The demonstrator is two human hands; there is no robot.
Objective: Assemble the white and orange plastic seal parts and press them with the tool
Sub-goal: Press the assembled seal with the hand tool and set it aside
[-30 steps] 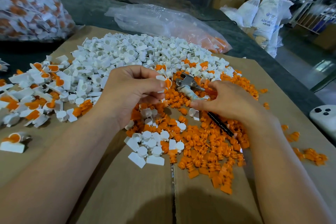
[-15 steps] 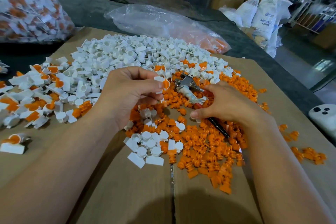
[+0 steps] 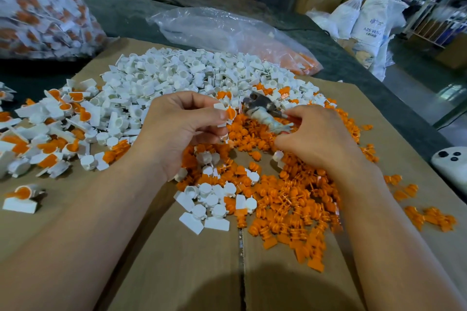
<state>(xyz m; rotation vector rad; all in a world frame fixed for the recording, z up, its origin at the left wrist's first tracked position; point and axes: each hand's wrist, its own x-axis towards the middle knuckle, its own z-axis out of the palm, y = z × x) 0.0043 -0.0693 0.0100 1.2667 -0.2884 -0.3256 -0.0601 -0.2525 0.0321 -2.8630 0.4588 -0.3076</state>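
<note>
My left hand (image 3: 182,129) pinches a white seal part with an orange insert (image 3: 227,114) between thumb and fingers, above the heap. My right hand (image 3: 318,139) grips the pressing tool (image 3: 262,111), whose grey metal head points left, close to the held seal. A large pile of white parts (image 3: 177,78) lies behind my hands. Loose orange parts (image 3: 290,199) spread under and in front of my right hand. Several assembled white-and-orange seals (image 3: 50,134) lie at the left.
Everything lies on a flat cardboard sheet (image 3: 177,272) on a dark table. A clear bag with orange parts (image 3: 227,33) lies behind the pile, a full bag of seals (image 3: 38,7) at far left. A white device (image 3: 452,166) sits at the right edge.
My right hand has closed round the tool and lifted it off the orange parts, so its dark handle no longer shows. My left hand still holds the seal in the same place.
</note>
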